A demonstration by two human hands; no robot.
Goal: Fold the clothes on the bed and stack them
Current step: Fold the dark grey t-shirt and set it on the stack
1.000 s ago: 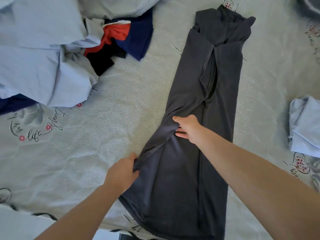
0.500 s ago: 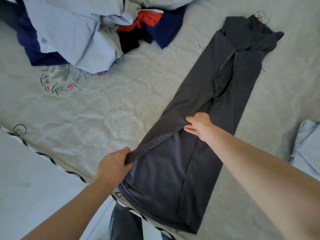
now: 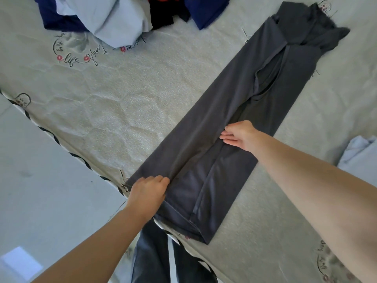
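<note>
two hands work one dark garment (image 3: 234,123), a long strip laid across the bed (image 3: 122,111) with its near end at the bed's edge. the left hand (image 3: 148,194) pinches the folded flap at that end, fingers curled shut; the right hand (image 3: 239,134) lies flat and open mid-garment. best to lay the flap straight along the centre and press the crease out toward the far end.

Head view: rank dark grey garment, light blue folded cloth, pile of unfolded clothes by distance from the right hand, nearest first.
From the right hand:
1. Dark grey garment: directly under the hand, touching it.
2. Light blue folded cloth: at the right edge of the bed.
3. Pile of unfolded clothes: far top left.
</note>
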